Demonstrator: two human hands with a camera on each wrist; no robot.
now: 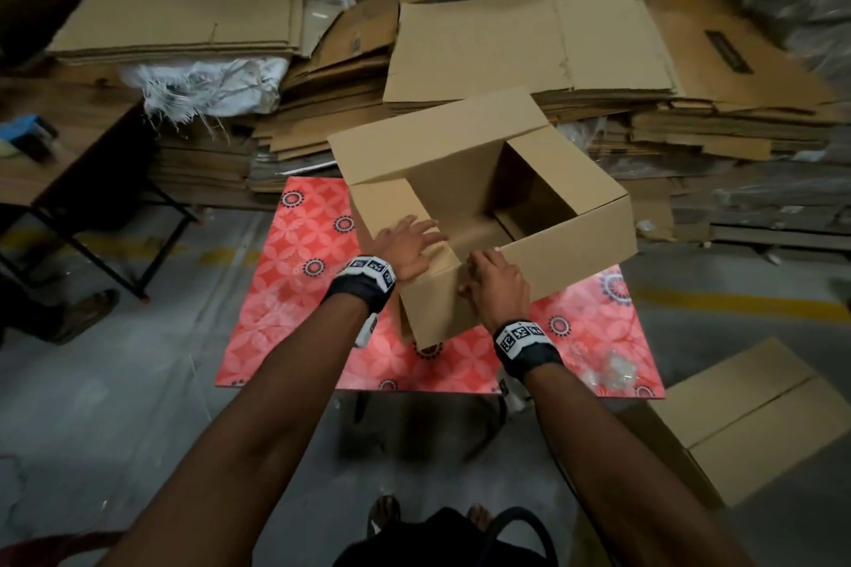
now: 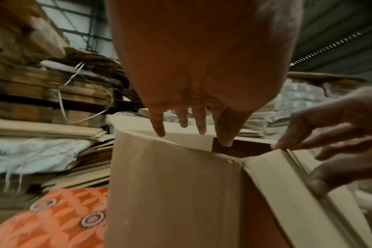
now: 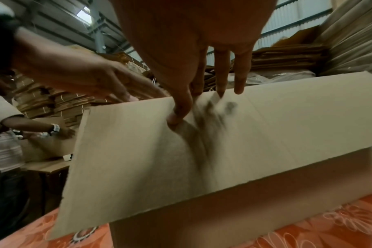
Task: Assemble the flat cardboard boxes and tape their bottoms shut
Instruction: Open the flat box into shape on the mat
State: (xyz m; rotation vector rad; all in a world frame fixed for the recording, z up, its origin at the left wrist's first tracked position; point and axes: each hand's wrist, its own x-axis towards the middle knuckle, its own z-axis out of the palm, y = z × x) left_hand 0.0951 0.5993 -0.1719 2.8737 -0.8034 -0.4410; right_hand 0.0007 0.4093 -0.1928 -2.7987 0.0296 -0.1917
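Observation:
A brown cardboard box (image 1: 566,239) stands on the red patterned table (image 1: 294,290), its flaps turned upward and its inside showing. My left hand (image 1: 410,242) lies with straight, spread fingers on the short left flap (image 1: 387,203); in the left wrist view the left hand's fingertips (image 2: 159,132) touch that flap's edge. My right hand (image 1: 495,285) pinches the top edge of the near long flap (image 3: 138,159), thumb on its outer face and fingers over the edge. The far long flap (image 1: 437,138) stands up behind the opening.
Tall stacks of flat cardboard (image 1: 529,46) crowd the space behind the table. An assembled box (image 1: 755,424) sits on the floor at the right. A wooden table (image 1: 55,138) stands left. Crumpled clear plastic (image 1: 612,368) lies on the table's right side. Another person (image 3: 6,134) works at the left.

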